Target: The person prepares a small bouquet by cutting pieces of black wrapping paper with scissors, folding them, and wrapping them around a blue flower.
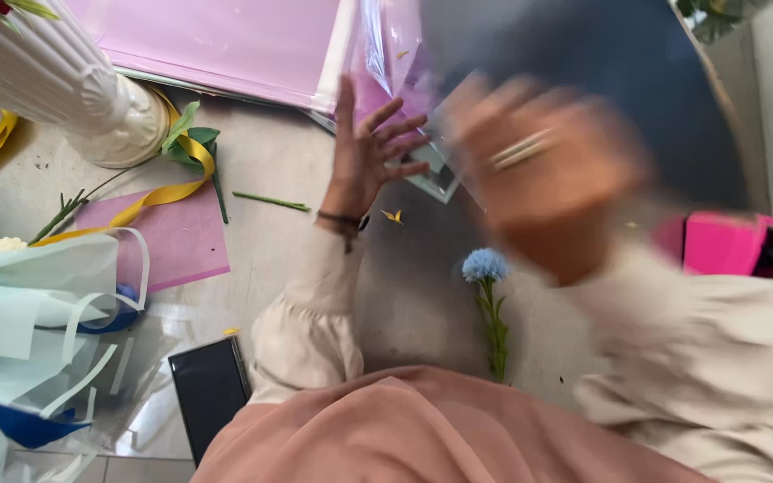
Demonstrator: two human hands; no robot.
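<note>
Head view: left hand [370, 152], fingers spread, rests on the clear wrapping sheet [386, 54] at the bench's far edge; right hand [543, 174] is blurred, its grip untellable.

Soft even daylight falling from above, faint shadows, right hand [543, 170] smearing in heavy motion blur, left hand [370, 148] staying sharper, clear wrapping film [378, 45] glinting.
</note>
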